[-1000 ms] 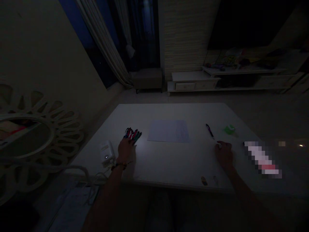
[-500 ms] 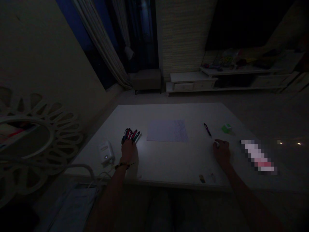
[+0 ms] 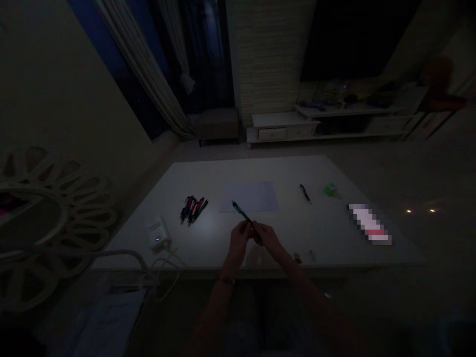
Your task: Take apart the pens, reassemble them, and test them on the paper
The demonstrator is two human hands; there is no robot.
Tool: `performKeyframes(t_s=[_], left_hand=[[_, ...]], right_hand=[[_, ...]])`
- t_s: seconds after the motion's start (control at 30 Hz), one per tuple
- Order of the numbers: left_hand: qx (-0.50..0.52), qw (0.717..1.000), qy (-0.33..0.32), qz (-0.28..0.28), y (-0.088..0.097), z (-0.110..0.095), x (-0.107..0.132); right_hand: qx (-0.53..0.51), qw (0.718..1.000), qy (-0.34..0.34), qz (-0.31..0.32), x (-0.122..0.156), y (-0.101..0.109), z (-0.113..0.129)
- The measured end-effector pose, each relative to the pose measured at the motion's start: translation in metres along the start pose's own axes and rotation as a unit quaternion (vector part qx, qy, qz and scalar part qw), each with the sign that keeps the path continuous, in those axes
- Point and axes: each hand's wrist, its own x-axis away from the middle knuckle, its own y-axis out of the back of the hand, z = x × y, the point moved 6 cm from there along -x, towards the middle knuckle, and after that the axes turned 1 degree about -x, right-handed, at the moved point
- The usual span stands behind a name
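Both my hands meet over the front middle of the table, closed around the lower end of a dark green pen (image 3: 241, 211). Its upper end points away and to the left, over the sheet of paper (image 3: 230, 198). My left hand (image 3: 238, 243) pinches the pen from the left. From the right, the fingers of my right hand (image 3: 268, 238) close on the same end, partly hiding it. A pile of pens (image 3: 192, 209) in several colours lies left of the paper. One purple and black pen (image 3: 305, 194) rests alone to the right.
A white power adapter-like box (image 3: 158, 234) with a cable sits at the table's left. On the right are a small green object (image 3: 329, 189) and a pixelated flat item (image 3: 370, 224). Two small bits, one of them brown (image 3: 297, 258), lie near the front edge. The room is dim.
My left hand has left the pen pile and come to the middle with the green pen. My right hand has moved left from the right side to join it. The view has shifted slightly.
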Motion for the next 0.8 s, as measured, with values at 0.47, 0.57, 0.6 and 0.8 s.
performKeyframes(t_s=[0.47, 0.57, 0.6, 0.8], left_hand=[[-0.629, 0.704, -0.326, 0.049, -0.007, -0.035, 0.024], [-0.647, 0.682, -0.334, 0.067, -0.009, -0.021, 0.022], [-0.648, 0.679, -0.338, 0.064, -0.01, -0.017, 0.022], [-0.652, 0.679, -0.334, 0.036, -0.012, -0.009, 0.027]], right_hand=[[0.124, 0.991, 0.033, -0.043, 0.022, 0.051, 0.01], [-0.009, 0.993, -0.062, -0.102, 0.02, 0.047, -0.016], [-0.04, 0.989, -0.079, -0.121, 0.02, 0.044, -0.023], [-0.016, 0.981, -0.044, -0.186, 0.012, 0.037, -0.034]])
